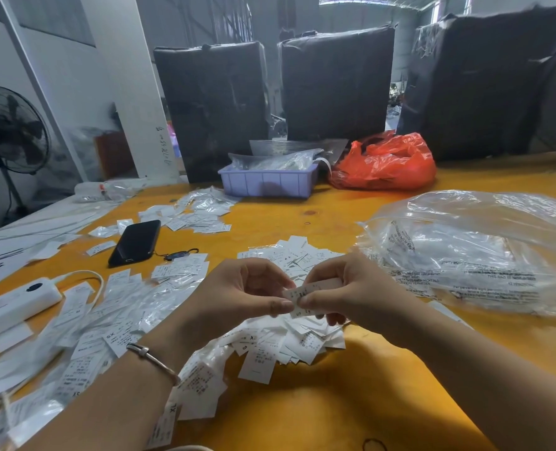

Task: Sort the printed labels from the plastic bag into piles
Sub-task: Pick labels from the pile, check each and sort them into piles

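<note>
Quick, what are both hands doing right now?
Left hand: pinching one end of a small stack of labels.
Right hand: gripping the same labels at the other end.

Both hands [297, 296] on a label [305, 292]

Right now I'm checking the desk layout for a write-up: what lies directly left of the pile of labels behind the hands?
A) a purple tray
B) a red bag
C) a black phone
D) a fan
C: the black phone lies face down on the orange table, left of that label pile.
</note>
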`<state>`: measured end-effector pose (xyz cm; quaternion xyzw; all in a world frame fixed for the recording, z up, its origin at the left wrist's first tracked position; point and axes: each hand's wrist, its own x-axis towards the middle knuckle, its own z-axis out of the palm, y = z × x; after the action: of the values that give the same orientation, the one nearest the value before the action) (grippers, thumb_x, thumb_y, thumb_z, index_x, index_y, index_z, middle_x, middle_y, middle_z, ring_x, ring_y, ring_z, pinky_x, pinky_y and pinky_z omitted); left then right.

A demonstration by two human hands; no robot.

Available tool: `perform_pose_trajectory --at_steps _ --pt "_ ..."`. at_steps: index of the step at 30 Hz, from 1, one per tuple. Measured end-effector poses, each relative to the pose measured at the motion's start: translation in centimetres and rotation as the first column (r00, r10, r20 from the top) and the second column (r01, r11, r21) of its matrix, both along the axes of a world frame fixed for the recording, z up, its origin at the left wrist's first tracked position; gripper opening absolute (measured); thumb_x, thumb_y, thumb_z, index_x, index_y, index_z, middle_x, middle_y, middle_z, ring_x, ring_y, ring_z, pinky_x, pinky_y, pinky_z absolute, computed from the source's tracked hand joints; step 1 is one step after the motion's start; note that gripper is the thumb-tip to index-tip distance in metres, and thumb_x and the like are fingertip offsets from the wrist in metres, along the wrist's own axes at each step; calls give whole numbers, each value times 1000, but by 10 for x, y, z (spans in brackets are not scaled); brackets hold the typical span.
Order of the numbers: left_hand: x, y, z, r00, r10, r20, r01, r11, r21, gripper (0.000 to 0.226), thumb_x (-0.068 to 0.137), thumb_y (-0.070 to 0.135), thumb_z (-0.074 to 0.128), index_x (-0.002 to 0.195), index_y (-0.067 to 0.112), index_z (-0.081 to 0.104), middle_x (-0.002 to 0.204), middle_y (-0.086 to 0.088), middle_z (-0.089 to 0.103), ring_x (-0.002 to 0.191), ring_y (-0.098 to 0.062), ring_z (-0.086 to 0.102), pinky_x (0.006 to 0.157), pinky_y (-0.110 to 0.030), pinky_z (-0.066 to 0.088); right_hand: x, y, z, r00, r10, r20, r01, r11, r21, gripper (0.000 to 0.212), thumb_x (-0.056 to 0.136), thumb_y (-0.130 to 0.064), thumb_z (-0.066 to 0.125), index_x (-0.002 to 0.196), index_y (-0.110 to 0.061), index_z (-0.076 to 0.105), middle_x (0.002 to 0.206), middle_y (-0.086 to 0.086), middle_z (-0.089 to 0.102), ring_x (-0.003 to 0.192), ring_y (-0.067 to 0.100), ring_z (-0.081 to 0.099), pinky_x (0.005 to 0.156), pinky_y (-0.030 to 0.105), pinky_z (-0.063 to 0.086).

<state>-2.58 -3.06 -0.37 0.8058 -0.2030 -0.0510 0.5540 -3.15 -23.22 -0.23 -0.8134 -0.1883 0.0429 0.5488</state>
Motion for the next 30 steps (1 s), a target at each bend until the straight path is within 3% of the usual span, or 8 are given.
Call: perform_pose_trajectory --at_steps 7,12,15,18,20,22,25,30 --pt "1 2 1 999 33 8 -33 999 -16 31 66 16 83 95 8 74 84 -11 76 75 -20 72 71 -23 58 3 -2 -3 1000 23 -18 -26 985 -170 8 76 -1 67 71 -6 70 63 12 60 53 18 53 53 31 47" --pt "1 2 1 1000 20 -11 -21 999 -24 31 67 10 82 97 6 73 85 -12 76 81 -25 73 72 -24 58 4 -2 -3 999 -30 41 31 999 -33 2 78 -1 71 77 -3 70 60 12 61 51 18 56 49 28 44" --pt "2 3 -1 999 37 -13 -37 999 -21 27 73 1 80 99 5 72 87 -13 76 82 -28 73 75 -26 59 4 -5 -2 980 -146 133 132 985 107 21 79 3 71 96 -8 69 66 15 68 49 18 59 48 32 46" --pt "4 5 -1 998 58 -9 -58 997 -42 25 75 -3 78 98 5 72 85 -13 76 75 -23 72 70 -25 58 6 -9 0 950 -238 203 205 963 172 50 84 3 65 123 -27 59 69 13 70 49 19 62 46 28 49" --pt "4 5 -1 998 57 7 -57 995 -85 27 73 3 79 98 5 72 82 -13 74 75 -22 72 69 -25 57 7 -9 1 953 -222 205 207 974 92 34 86 2 60 110 -20 71 73 14 71 52 19 63 47 28 48" --pt "3 5 0 999 46 29 -41 990 -136 31 68 11 79 97 5 72 80 -14 72 74 -21 71 68 -25 57 6 -6 1 986 -106 128 102 994 31 14 86 -9 65 95 -10 76 76 10 73 58 17 64 48 25 46" --pt "2 5 -1 999 13 53 -3 984 -178 28 67 11 79 94 7 73 78 -14 69 72 -20 69 68 -25 57 0 -1 1 994 28 103 -28 1000 -2 33 75 -38 74 88 -8 77 74 7 73 61 12 65 50 17 43" --pt "2 5 -1 998 -5 55 12 993 -119 27 73 15 77 97 5 70 81 -14 72 74 -21 70 66 -25 56 3 -3 2 984 9 177 -17 999 47 10 82 -11 73 76 -4 74 65 11 70 54 12 62 49 13 42"
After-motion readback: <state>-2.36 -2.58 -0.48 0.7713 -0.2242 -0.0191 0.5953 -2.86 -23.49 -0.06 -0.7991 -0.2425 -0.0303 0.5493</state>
